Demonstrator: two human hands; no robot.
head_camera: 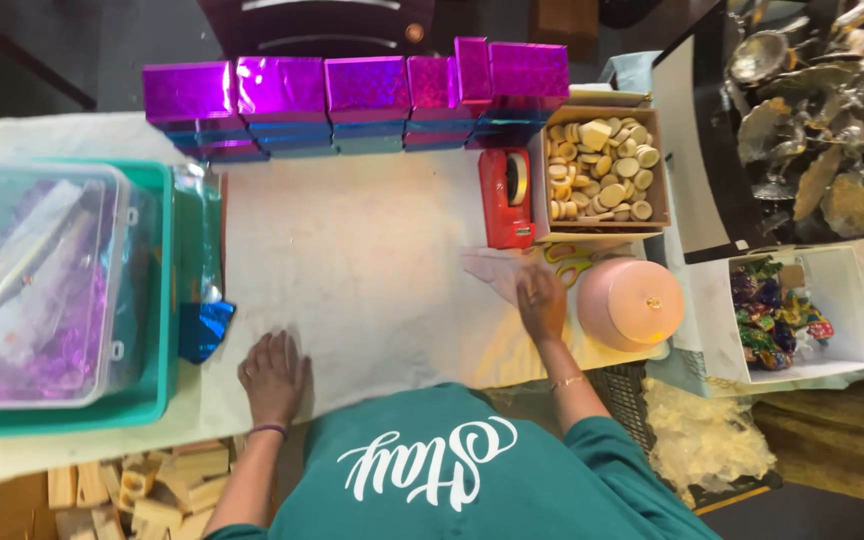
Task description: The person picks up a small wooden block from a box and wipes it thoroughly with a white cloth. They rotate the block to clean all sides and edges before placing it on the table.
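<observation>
The left hand [273, 375] lies flat and empty on the white paper sheet [352, 260]. The right hand [540, 300], open, presses a clear film piece [492, 272] beside the round pink plastic lid [630, 303] and red tape dispenser [506, 198].

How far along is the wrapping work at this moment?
Done: a row of shiny magenta foil-wrapped boxes lines the table's far edge. In hand: nothing; the left hand rests flat on the white table cover, the right hand beside the pink dome lid. Left: the cardboard box of wooden discs.
</observation>
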